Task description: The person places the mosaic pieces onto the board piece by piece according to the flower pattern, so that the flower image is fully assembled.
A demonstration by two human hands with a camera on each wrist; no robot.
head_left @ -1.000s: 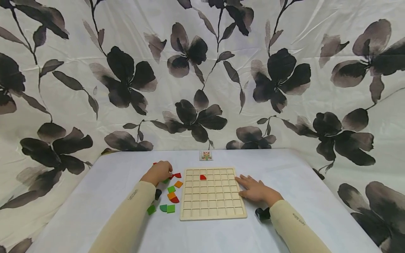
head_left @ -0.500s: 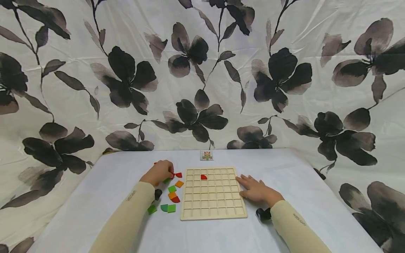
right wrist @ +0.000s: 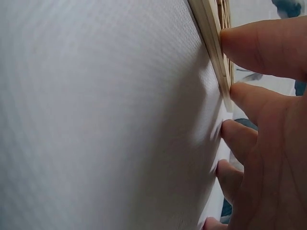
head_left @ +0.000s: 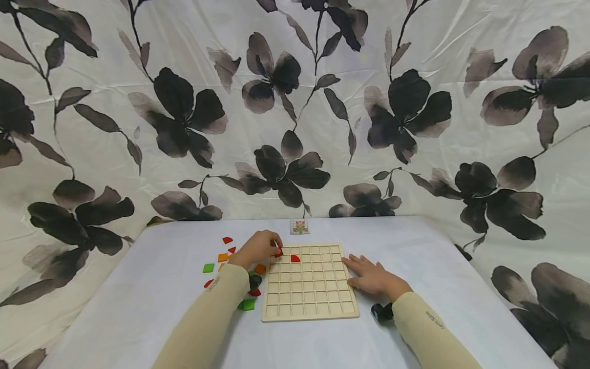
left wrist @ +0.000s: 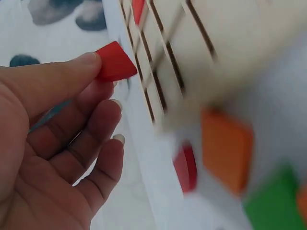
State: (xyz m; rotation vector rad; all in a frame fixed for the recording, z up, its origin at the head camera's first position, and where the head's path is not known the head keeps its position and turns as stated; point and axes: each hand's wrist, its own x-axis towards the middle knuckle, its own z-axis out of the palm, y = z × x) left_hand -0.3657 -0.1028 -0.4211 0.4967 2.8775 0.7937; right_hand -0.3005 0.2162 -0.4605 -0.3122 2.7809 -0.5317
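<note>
Between thumb and fingertips my left hand point(head_left: 259, 248) pinches a red quarter-circle tile point(left wrist: 114, 62) over the far left corner of the wooden grid board point(head_left: 311, 282). Another red tile point(head_left: 295, 258) lies in a far-row cell of that board. My right hand point(head_left: 374, 279) lies spread at the board's right edge; in the right wrist view its thumb and a fingertip touch the wooden side point(right wrist: 211, 43). Below the left hand, its wrist view shows an orange square tile point(left wrist: 226, 148), a red tile point(left wrist: 184, 167) and a green tile point(left wrist: 278, 201) on the table.
Loose tiles lie left of the board, among them a green square point(head_left: 208, 268), an orange square point(head_left: 223, 258) and a red tile point(head_left: 227, 240); the left forearm hides others. A small patterned picture card point(head_left: 299, 226) sits at the white table's far edge. Floral cloth point(head_left: 286, 102) hangs behind.
My left hand has moved right from the loose tiles to the board's far left corner, carrying a red tile. Tiles once under it now show. The right hand stays at the board's edge.
</note>
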